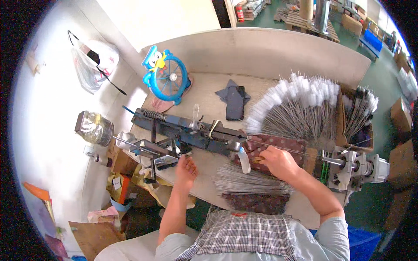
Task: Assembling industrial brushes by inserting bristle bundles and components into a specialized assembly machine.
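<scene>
My left hand [186, 169] is beside the black metal frame [156, 152] at the near side of a long dark bench machine [191, 131]. Its fingers are curled; what they hold, if anything, is too small to make out. My right hand [279, 162] is closed on a small tan stick [258, 159], over a brown dotted cloth [289, 144]. Just left of that hand stands a small translucent bottle with a pale blue top [244, 161]. Thin wires run past the hand toward the motor-driven spindle [355, 166] on the right. A bundle of bare wires [250, 180] lies nearer me.
A large fan of white-tipped wire brushes [300, 106] covers the far right, next to a cardboard box of darker brushes [359, 113]. A phone [235, 103] lies on a grey cloth. A blue toy-shaped fan [169, 77] stands far left, before the raised back panel [261, 50].
</scene>
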Tool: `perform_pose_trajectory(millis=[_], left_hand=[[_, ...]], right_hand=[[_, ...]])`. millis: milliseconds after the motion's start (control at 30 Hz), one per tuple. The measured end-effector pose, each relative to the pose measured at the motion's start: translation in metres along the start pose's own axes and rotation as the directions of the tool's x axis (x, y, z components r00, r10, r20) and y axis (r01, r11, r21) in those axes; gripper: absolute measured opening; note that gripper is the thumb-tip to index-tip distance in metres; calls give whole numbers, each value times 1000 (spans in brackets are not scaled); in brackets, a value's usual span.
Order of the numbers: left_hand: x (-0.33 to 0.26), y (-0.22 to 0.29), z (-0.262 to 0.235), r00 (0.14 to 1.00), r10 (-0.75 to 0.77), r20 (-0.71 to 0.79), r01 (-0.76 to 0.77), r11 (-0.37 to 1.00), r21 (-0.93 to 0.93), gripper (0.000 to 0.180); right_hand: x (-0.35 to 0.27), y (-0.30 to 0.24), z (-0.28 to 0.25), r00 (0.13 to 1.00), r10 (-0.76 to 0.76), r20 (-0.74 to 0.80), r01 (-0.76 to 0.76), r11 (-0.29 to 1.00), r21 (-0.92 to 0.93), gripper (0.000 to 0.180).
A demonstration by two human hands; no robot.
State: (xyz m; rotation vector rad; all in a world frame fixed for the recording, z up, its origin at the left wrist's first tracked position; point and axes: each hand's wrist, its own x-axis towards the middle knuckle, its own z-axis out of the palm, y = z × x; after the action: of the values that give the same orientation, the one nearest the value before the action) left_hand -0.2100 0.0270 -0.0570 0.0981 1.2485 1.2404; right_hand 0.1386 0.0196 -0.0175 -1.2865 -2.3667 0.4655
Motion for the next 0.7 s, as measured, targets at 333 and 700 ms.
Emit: perform_pose_trajectory(millis=[333,700], left_hand=[[-19,7,-25,1000,-4,14,2,988,157,23],[-22,7,-71,686,634,-358,-602,770,211,40]], right_hand=[[-3,-2,-6,999,32,-9,-32,998,55,20],[1,-7,-7,996,-9,86,4,998,61,20]])
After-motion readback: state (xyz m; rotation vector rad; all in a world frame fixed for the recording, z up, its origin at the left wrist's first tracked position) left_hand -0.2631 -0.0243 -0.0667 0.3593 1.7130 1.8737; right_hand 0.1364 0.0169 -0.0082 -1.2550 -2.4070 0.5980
